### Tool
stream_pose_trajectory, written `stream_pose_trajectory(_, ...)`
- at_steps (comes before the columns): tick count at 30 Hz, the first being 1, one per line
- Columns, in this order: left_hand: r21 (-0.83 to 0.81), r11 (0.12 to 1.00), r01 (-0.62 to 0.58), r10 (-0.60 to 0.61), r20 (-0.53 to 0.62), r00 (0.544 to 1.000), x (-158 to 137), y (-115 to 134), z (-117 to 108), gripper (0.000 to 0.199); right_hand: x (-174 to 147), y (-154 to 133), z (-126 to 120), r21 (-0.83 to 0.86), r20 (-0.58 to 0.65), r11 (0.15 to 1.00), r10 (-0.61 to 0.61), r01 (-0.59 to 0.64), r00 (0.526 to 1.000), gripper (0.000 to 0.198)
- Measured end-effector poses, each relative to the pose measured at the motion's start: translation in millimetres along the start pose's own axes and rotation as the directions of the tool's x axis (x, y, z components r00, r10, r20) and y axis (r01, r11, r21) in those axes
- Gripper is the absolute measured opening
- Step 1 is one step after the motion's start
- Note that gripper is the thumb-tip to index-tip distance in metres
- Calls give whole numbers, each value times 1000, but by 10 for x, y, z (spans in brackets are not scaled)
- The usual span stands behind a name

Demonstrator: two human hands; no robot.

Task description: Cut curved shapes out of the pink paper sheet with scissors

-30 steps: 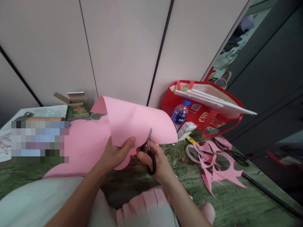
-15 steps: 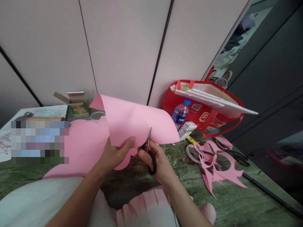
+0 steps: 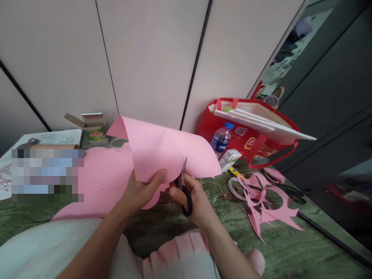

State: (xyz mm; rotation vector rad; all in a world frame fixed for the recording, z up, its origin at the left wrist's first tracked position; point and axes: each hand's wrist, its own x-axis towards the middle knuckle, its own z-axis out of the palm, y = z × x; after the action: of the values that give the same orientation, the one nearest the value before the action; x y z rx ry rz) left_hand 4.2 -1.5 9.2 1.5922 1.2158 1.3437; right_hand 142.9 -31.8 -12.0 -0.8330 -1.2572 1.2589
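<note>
Left hand [image 3: 141, 192]: closed on the pink sheet [image 3: 162, 153], thumb on the near face, other fingers hidden behind the paper; pinches the lower edge just left of the blades.
Right hand [image 3: 194, 197]: fingers curled through the black handles of the scissors [image 3: 184, 189]; grip firmly closed round the loops.
Scissors: blades point up, tips at the sheet's lower edge; blades look nearly together, exact gap too small to tell.
Pink sheet: held up off the table between both hands, top curls over toward the wall; a rounded, scalloped part hangs down to the left, below the left wrist.
Table [image 3: 285, 248]: green patterned cover, runs under both forearms.
Pink offcuts [image 3: 266, 205]: spiky cut scraps lying flat on the table, right of the right hand, well apart from it.
Tape ring [image 3: 234, 188]: flat on the table, touching the left edge of the offcuts.
Red bag [image 3: 250, 133]: stands against the wall behind the scraps, white boards sticking out of the top.
Water bottle [image 3: 221, 138]: blue cap, leaning at the front of the red bag.
Small carton [image 3: 92, 128]: flaps open, green label, at the wall left of the sheet.
Lap: pale garment with pink pleated paper at the bottom edge of view, under the right wrist.
</note>
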Motion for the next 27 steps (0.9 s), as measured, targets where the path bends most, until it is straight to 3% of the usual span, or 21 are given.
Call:
stream_pose_trajectory(7,18,999,-43,43,-7,999,-10,11,5,22,2,-33,25,11,-40,999,-31,32,999,30)
stream_pose_trajectory(14,4,1000,-28,28,7,1000,-10,19,12,34,0,-34,40,-18,-63,1000,-26,24,998,35)
stream_pose_trajectory(21,-10,1000,-17,17,8,1000,-18,17,12,23,7,-12,50,-33,-105,998,-47,44,993,35)
stream_pose_trajectory(27,-10,1000,-7,7,1,1000,-10,1,2,28,9,-9,43,-29,-114,1000,-14,11,993,35)
